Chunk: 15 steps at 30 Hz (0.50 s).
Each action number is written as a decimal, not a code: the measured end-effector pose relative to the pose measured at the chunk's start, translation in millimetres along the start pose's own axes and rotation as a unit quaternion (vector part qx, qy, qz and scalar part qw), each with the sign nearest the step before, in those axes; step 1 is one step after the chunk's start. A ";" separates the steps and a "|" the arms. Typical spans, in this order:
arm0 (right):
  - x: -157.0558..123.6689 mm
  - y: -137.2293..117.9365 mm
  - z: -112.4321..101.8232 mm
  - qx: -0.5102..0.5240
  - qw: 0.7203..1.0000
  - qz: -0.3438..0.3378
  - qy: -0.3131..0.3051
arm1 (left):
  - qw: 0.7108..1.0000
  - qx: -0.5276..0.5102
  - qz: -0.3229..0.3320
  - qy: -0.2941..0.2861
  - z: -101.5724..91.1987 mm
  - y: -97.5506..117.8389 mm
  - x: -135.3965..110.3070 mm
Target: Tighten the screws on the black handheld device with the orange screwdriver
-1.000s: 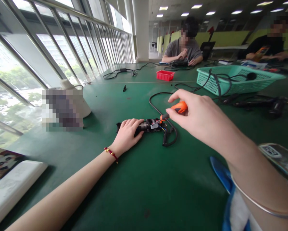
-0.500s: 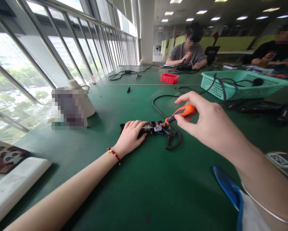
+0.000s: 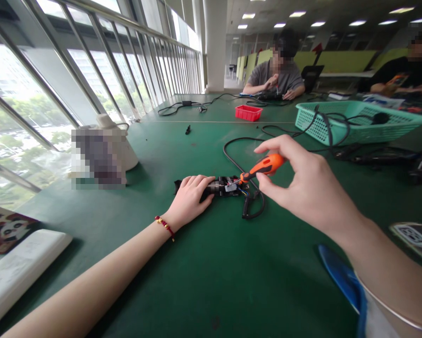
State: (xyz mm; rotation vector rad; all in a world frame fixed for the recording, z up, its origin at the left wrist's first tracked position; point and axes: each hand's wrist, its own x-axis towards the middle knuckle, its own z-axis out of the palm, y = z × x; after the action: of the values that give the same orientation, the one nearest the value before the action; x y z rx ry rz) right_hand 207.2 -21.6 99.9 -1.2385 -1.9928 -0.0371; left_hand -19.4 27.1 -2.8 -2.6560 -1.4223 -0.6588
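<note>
My left hand [image 3: 192, 197] lies wrapped over a black cylindrical device [image 3: 216, 187] and presses it to the table. The device's right end is opened up, with coloured wires and a small grey part showing; a black cord with a coiled section is beside that end. In my right hand [image 3: 298, 180] is an orange and black screwdriver [image 3: 265, 166], tilted down to the left. The thumb touches its handle, the index finger is lifted off, and the other fingers are partly hidden. The screwdriver's shaft reaches into the exposed parts of the device, where its tip is too small to make out.
Beyond my hands are a red tray [image 3: 248, 112] and a green basket [image 3: 358, 122] with black cables. A whitish jug-like container [image 3: 126, 150] stands at left, near a white bar-shaped object [image 3: 27, 267]. Two people sit across the green table [image 3: 211, 281].
The view has shifted slightly. My right hand's fingers have moved a little around the screwdriver, whose handle looks turned. My left hand stays on the device.
</note>
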 end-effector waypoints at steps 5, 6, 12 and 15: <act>0.9 4.1 2.5 0.004 0.999 0.042 -0.007 | 1.000 -0.005 0.001 -0.002 0.1 -0.1 0.0; 1.3 5.0 2.8 0.015 0.999 0.042 -0.001 | 1.000 -0.005 0.001 -0.003 0.1 0.0 0.1; -1.1 4.8 5.6 0.104 0.994 0.032 0.012 | 1.000 -0.001 -0.001 -0.004 -0.1 1.1 0.3; -7.1 4.0 11.6 0.115 0.991 0.054 0.029 | 1.000 0.003 -0.002 -0.003 -1.1 1.6 0.3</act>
State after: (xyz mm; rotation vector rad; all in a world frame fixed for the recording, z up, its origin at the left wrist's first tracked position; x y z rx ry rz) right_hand 205.0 -20.2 85.9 -1.1788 -1.8209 0.2036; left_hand -18.3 26.1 -1.5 -2.6537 -1.4294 -0.6463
